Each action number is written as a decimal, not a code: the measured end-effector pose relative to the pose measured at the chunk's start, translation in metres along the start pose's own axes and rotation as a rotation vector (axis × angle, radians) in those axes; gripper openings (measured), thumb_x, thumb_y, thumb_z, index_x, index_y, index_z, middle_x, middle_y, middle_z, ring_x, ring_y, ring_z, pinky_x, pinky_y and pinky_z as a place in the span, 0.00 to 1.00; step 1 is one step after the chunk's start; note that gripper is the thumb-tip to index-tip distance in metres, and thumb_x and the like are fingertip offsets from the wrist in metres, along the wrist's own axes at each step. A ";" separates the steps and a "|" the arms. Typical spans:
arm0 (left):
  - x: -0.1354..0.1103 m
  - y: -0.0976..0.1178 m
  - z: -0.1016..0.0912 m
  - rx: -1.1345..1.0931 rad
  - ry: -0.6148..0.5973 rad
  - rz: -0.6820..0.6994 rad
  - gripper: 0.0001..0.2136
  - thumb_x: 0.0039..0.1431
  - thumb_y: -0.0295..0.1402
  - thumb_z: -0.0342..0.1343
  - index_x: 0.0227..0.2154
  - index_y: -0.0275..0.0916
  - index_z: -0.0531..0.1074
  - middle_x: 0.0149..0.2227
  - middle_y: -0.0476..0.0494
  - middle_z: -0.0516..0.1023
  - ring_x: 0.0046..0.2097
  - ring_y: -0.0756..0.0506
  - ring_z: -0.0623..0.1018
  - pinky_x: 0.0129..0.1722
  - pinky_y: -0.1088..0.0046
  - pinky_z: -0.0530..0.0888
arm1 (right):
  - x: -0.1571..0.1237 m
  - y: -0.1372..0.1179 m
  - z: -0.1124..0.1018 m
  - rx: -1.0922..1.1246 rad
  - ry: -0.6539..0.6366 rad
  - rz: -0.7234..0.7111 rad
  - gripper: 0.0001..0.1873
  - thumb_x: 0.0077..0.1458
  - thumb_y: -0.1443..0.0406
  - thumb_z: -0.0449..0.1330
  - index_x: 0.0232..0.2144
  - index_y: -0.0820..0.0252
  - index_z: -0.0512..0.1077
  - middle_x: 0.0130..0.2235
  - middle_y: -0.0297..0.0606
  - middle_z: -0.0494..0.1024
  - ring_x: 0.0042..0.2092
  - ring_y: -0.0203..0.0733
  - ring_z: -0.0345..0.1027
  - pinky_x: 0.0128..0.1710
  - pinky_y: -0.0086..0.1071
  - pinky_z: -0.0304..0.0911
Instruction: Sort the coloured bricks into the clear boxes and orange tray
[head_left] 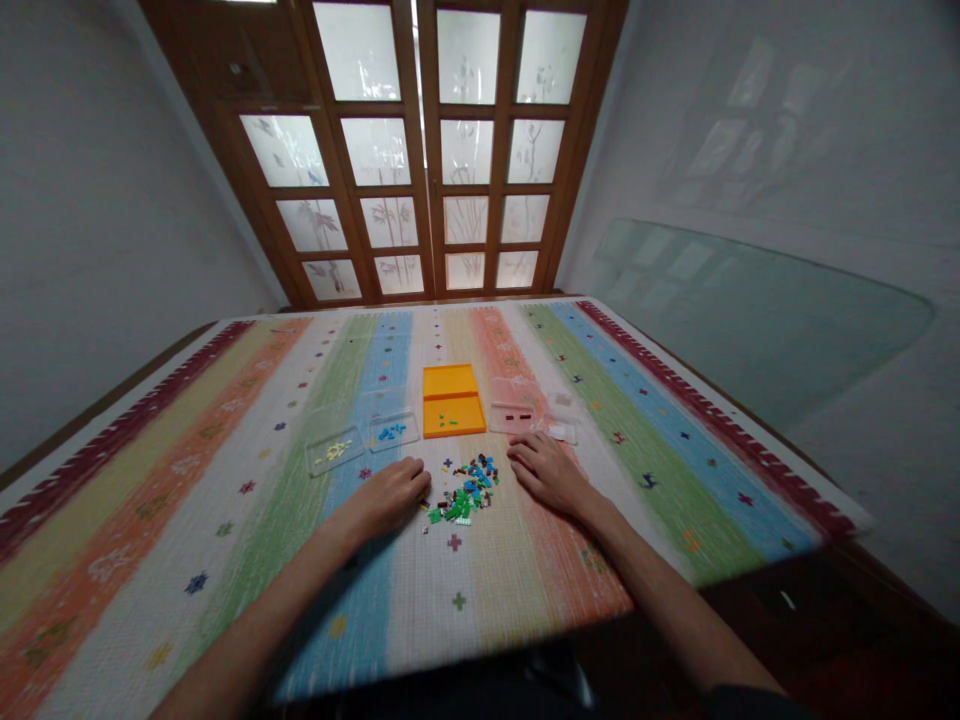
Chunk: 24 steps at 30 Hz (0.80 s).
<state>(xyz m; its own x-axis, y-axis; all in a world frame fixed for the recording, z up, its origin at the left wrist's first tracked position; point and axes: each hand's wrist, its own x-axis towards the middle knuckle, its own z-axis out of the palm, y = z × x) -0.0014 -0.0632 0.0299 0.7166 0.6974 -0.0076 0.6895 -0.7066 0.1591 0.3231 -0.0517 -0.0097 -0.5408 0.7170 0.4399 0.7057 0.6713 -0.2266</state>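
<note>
A mixed pile of small building bricks [466, 492], mostly green, blue and brown, lies on the striped tablecloth between my hands. At its left side my left hand [391, 494] rests with curled fingers pressed together; whatever they hold, if anything, is too small to make out. To the pile's right, my right hand [549, 472] lies palm down, fingers stretched out, just in front of a clear tray [496, 424] with a few dark brown bricks. Beyond the pile an open orange case [450, 382] has several green bricks in its near half.
Left of the orange case stand a clear tray of blue bricks [391, 432] and a clear tray of pale yellow bricks [334, 453]. Another clear tray [564, 432] with white pieces sits at the right. The tablecloth [300, 550] ends at the table's near edge.
</note>
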 end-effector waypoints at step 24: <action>0.141 -0.063 -0.011 -0.141 0.225 -0.041 0.07 0.60 0.24 0.52 0.37 0.37 0.74 0.37 0.41 0.75 0.40 0.44 0.76 0.41 0.68 0.73 | 0.001 -0.005 -0.005 -0.004 -0.012 0.014 0.10 0.67 0.67 0.52 0.41 0.60 0.73 0.46 0.47 0.76 0.47 0.50 0.66 0.50 0.45 0.63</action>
<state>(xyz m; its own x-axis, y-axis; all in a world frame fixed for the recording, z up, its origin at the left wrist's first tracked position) 0.0553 0.0814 0.0293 0.6357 0.7454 0.2007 0.6849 -0.6645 0.2990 0.3208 -0.0549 -0.0038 -0.5365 0.7283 0.4263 0.7150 0.6606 -0.2288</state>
